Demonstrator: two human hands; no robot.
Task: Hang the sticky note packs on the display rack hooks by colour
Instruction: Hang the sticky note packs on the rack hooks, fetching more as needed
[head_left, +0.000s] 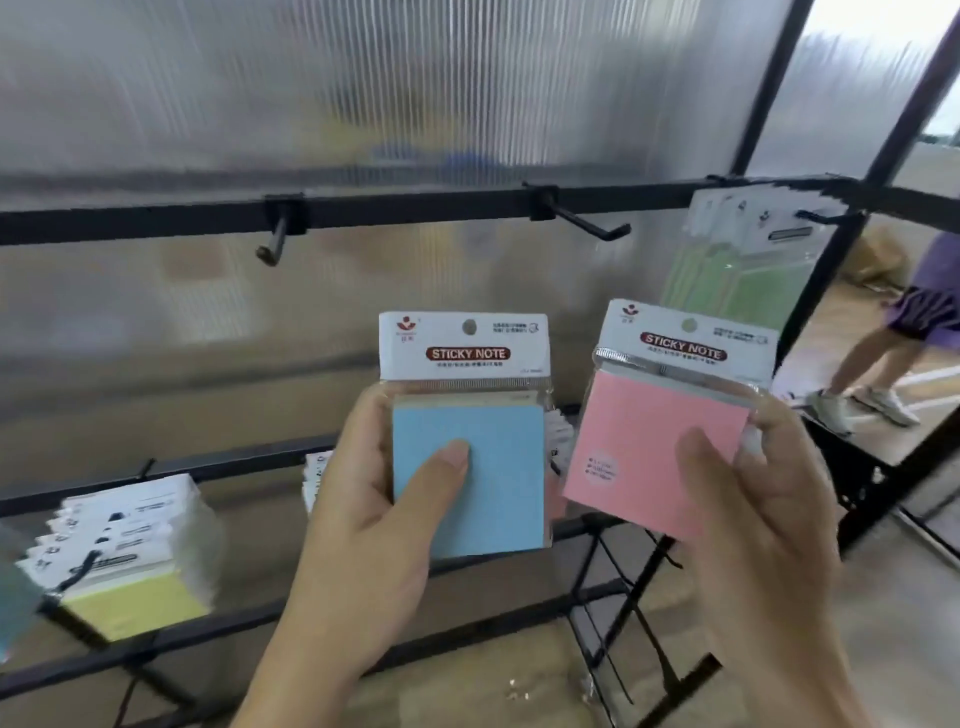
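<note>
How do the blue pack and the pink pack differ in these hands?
The left hand holds the blue pack, the right hand the pink pack. The blue pack stands upright; the pink pack tilts. The pink pack bears a round white sticker; the blue pack shows none. Both have white STICKY NOTE headers.

Green packs (737, 283) blurred; rear packs (313, 478) mostly hidden behind blue pack (467, 483).
</note>
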